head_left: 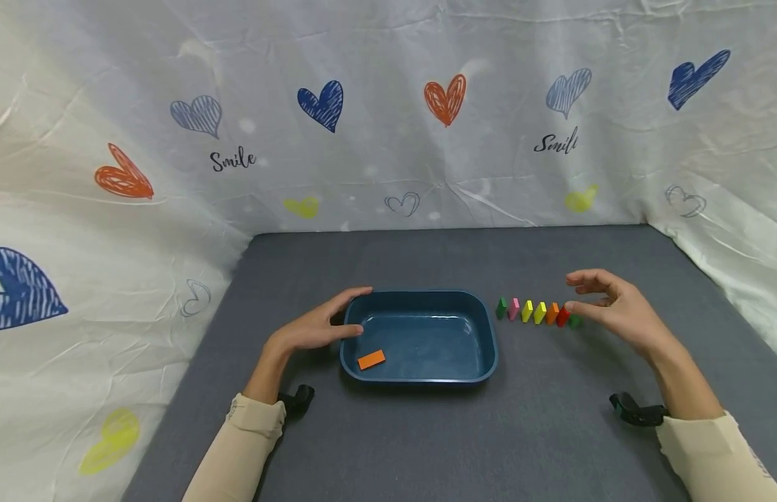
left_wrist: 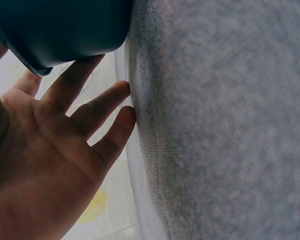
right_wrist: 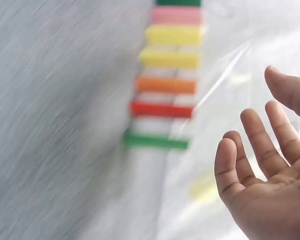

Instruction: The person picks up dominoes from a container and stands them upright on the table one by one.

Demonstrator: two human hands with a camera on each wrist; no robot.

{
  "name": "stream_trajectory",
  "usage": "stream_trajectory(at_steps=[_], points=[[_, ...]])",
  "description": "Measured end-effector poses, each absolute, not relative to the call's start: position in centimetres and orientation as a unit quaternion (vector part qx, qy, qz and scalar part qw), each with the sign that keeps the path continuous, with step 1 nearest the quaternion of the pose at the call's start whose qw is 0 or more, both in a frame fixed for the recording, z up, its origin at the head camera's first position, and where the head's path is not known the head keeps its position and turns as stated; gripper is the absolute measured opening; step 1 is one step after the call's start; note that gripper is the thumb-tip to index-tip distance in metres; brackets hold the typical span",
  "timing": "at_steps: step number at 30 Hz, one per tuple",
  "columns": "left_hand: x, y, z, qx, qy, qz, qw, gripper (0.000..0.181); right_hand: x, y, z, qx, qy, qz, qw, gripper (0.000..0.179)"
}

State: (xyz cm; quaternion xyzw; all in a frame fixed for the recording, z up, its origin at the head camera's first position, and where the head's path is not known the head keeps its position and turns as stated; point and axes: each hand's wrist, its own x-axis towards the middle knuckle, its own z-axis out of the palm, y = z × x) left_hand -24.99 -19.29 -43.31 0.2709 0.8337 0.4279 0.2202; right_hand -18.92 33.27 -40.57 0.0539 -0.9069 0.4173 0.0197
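A blue rectangular tray (head_left: 419, 376) stands on the table, its left end held by my left hand (head_left: 316, 328). The thumb reaches over the rim while the fingers lie along the outside; in the left wrist view several fingers (left_wrist: 102, 107) spread below the tray wall (left_wrist: 70, 30). One orange domino (head_left: 371, 360) lies flat inside the tray. To the right, several colored dominoes stand in a row, from a green domino (head_left: 502, 308) to a red domino (head_left: 562, 317) and another green domino (right_wrist: 157, 140). Beside that right end, my right hand (head_left: 620, 310) has its fingers spread, holding nothing.
A dark grey cloth (head_left: 488, 446) covers the table. White sheeting with printed hearts (head_left: 446, 101) hangs behind and at both sides. Black wrist straps (head_left: 639, 411) sit by the sleeves. The domino row stands a short way off the tray's right wall.
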Motion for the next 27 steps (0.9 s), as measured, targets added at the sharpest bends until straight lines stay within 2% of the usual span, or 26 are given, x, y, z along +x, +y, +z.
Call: stream_trajectory(at_steps=[4,11,27], points=[[-25.0,-19.3,-43.3,0.274,0.832,0.428,0.221,0.074,-18.8,30.8,-39.1,0.08,-0.897,0.433,0.023,0.044],[-25.0,-19.2,-43.2,0.272,0.834,0.427,0.219,0.073,-19.0,26.2,-38.0,0.143,-0.874,0.464,-0.002,0.04],[-24.9,-19.2,-43.2,0.268,0.834,0.43,0.219,0.074,-20.1,17.0,-39.8,0.298,-0.814,0.495,-0.067,0.038]])
